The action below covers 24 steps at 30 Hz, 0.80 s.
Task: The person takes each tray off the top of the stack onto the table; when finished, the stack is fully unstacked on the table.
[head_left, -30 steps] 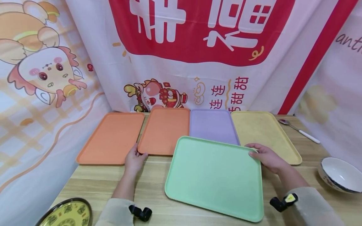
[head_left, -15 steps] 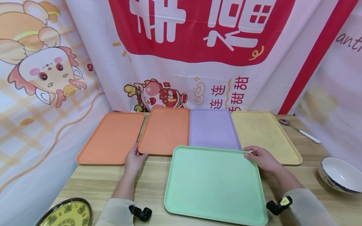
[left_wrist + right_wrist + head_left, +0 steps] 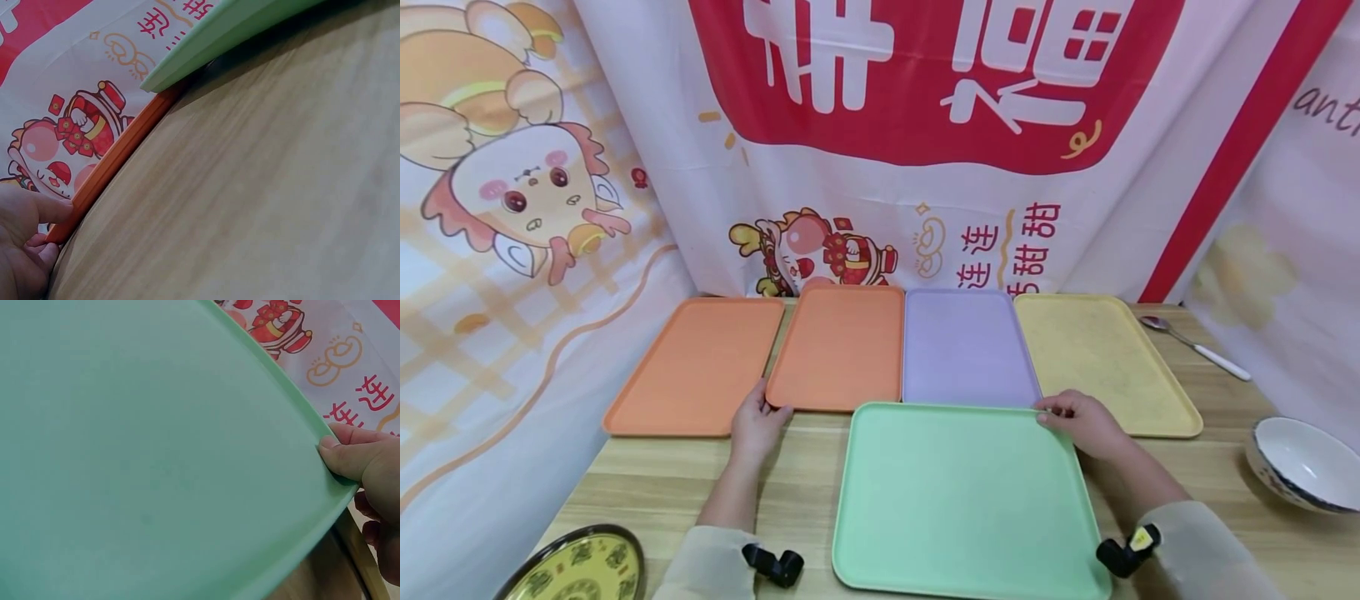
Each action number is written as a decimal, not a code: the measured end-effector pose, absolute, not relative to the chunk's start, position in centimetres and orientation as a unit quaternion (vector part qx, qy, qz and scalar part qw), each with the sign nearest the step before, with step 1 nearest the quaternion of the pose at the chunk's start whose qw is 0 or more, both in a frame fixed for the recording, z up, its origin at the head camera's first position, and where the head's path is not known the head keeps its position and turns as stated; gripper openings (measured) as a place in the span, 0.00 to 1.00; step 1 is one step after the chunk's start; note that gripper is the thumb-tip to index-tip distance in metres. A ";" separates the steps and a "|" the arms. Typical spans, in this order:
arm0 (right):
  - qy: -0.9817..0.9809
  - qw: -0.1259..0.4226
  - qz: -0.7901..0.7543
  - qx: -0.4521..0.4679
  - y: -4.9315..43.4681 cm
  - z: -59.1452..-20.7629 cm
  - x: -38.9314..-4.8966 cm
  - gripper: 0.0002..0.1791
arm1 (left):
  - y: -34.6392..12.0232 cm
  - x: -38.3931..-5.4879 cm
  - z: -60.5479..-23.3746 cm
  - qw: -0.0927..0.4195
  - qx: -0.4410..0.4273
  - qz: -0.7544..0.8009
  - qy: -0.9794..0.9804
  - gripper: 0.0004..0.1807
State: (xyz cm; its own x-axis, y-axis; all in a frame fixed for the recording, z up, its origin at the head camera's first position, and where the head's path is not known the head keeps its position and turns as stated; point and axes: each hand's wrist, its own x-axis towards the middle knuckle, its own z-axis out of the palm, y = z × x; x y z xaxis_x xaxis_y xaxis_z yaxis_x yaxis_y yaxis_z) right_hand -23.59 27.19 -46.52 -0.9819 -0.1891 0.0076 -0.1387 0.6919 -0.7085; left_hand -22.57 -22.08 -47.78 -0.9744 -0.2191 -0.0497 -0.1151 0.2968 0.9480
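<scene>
My right hand (image 3: 1086,423) pinches the far right corner of a green tray (image 3: 966,500), thumb on top of the rim and fingers beneath, as the right wrist view shows. In the left wrist view the green tray's edge (image 3: 206,47) stands above the wood. My left hand (image 3: 756,427) holds the near left corner of an orange tray (image 3: 842,350), thumb on its rim and fingertips under it. Beyond the green tray lies a purple tray (image 3: 966,350). To the right of that is a yellow tray (image 3: 1101,362), and a second orange tray (image 3: 700,367) lies at the far left.
A spoon with a white handle (image 3: 1221,362) lies right of the yellow tray. Nearer stands a white bowl (image 3: 1307,462). A yellow patterned plate with a dark rim (image 3: 580,567) is at the front left. A printed cloth (image 3: 820,192) hangs behind the wooden table (image 3: 790,475).
The green tray has swung straighter and come nearer the person, uncovering more of the purple tray. My right hand moved slightly left and nearer with it. My left hand stayed put.
</scene>
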 end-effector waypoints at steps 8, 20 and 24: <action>0.917 0.017 -0.385 -0.100 26.9 -47.4 -23.5 0.14 | -22.0 -22.6 -47.6 0.044 0.106 -0.584 -0.804 0.41; 0.925 0.008 -0.370 -0.084 27.2 -47.4 -23.3 0.09 | -21.9 -23.0 -47.8 0.054 0.108 -0.580 -0.806 0.41; 0.927 0.008 -0.366 -0.085 27.2 -47.5 -23.4 0.09 | -22.0 -22.9 -47.8 0.058 0.107 -0.581 -0.805 0.41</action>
